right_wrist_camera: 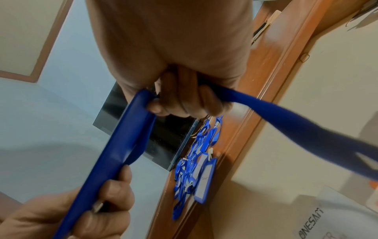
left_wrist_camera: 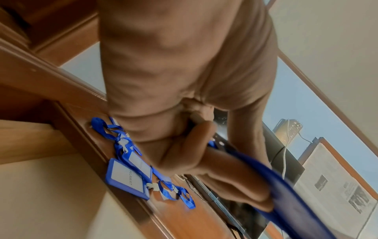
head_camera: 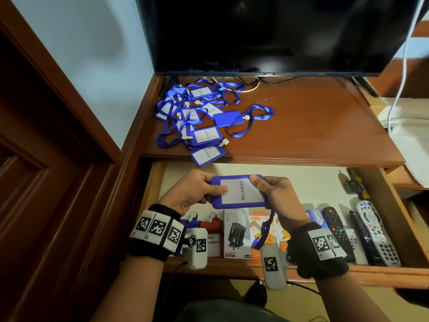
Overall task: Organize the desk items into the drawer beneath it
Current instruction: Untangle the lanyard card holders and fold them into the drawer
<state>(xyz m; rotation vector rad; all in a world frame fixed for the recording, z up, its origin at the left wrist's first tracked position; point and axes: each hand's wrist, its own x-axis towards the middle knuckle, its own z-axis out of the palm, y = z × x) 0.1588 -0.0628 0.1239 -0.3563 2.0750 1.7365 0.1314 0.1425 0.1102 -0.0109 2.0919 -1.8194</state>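
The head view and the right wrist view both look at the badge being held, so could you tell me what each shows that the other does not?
Only the head view shows the badge holder's PELAWAT card face, the remote controls and charger box in the drawer, and the whole television.

Only the right wrist view shows the holder's thin edge and the right hand's fingers curled under it, gathering the lanyard.

Both show the left hand, the held holder, and the badge pile on the desk.

The brown wooden tabletop [head_camera: 301,126] carries a tangled heap of blue lanyard badge holders [head_camera: 197,115] at its left, a black flat television [head_camera: 267,33] standing far behind.
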